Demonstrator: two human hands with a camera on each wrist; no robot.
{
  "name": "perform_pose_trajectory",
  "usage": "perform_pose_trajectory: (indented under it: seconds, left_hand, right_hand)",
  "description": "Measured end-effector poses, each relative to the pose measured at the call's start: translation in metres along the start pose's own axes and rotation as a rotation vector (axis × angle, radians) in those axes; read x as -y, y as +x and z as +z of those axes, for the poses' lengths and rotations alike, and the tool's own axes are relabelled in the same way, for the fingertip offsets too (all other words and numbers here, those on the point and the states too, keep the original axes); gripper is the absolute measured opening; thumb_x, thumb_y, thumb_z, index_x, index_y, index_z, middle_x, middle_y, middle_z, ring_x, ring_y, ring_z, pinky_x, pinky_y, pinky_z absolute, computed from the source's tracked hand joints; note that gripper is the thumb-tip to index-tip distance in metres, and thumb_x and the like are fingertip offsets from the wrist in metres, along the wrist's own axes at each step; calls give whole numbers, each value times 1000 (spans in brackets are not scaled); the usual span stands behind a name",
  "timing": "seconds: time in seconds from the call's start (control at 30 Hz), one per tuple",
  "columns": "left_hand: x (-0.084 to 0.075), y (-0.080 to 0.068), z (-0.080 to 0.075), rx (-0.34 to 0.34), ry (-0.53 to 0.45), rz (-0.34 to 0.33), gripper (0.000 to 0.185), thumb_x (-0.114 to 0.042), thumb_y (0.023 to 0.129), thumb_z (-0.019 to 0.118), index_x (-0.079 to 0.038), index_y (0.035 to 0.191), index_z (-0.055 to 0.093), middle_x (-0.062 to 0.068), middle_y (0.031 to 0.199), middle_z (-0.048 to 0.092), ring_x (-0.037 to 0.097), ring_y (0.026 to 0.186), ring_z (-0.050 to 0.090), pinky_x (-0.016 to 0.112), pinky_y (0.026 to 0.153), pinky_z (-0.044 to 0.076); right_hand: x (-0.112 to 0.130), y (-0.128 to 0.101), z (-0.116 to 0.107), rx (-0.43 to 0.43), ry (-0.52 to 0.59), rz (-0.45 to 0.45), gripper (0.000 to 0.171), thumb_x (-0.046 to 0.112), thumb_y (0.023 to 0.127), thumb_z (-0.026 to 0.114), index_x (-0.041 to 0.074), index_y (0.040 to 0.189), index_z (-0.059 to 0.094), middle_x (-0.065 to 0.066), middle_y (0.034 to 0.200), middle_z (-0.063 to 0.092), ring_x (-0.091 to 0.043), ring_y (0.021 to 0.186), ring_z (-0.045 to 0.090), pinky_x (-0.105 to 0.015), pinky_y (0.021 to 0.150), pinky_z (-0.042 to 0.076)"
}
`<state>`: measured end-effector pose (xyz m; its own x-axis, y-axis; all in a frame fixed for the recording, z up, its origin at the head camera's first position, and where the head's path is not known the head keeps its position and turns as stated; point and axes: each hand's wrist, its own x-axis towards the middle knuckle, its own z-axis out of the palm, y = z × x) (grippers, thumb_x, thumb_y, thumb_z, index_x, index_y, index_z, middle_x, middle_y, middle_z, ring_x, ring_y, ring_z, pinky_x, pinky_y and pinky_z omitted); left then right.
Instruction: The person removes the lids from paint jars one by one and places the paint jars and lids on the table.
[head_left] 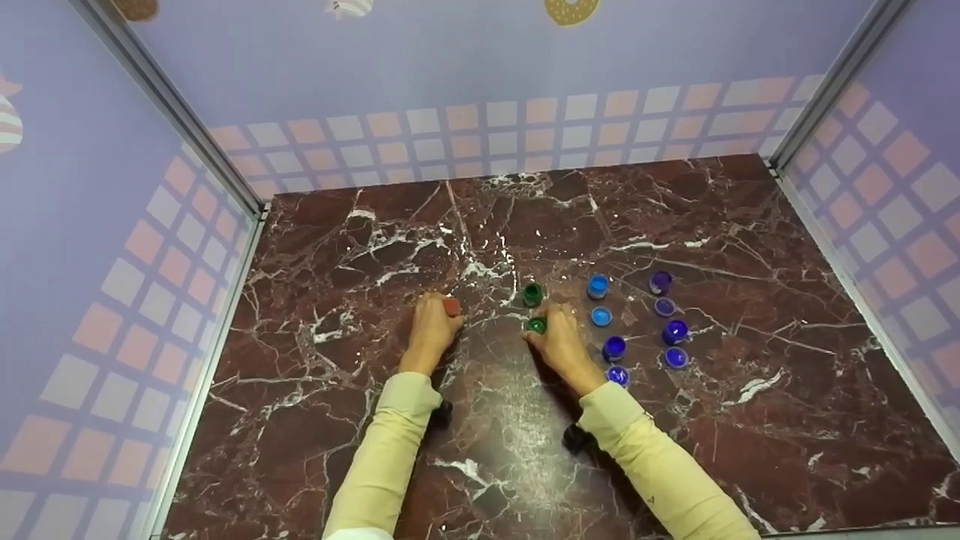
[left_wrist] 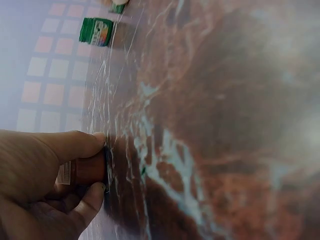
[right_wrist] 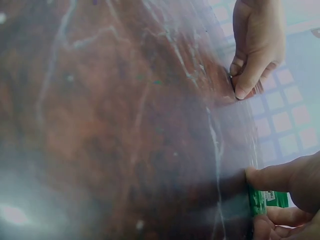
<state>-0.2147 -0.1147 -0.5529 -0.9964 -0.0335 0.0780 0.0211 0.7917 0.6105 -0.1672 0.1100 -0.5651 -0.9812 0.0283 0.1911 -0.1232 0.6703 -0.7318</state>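
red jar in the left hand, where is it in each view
Head: red jar at the left hand's fingertips, left of centre.
Left wrist: lower left, pinched between thumb and fingers.
Right wrist: upper right, mostly hidden inside the far hand.
Shared landmark: the green jar.

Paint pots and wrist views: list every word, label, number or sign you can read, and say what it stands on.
No text here can be read.
Green pot, left wrist view: a multicoloured label, print too blurred to read.
Red pot held by the left hand: a pale label strip, too small to read.
Green pot held by the right hand: a label, blurred.
Blue and purple pots, head view: no print made out.
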Motion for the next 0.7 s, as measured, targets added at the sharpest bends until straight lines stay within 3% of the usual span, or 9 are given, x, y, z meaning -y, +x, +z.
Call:
perform_pose_trajectory:
  seconds: [0.47, 0.7]
  left_hand:
    - [-4, -24, 3, 41, -18, 12, 35, -8, 80, 88, 7, 105, 69, 20, 103, 64, 38, 99, 64, 45, 91, 53]
    - [-7, -36, 5, 54, -21, 26, 36, -8, 80, 89, 6, 106, 69, 18, 103, 62, 37, 100, 63, 46, 91, 52]
  right_hand:
    - [-4, 3, -2, 35, 40, 49, 39, 19, 77, 92, -2, 101, 70, -19, 97, 65, -36, 94, 60, -52, 85, 49]
    - [-5, -2, -9, 3, 130, 63, 30, 11, 83, 83, -6, 105, 72, -21, 97, 69, -36, 93, 63, -51, 87, 50]
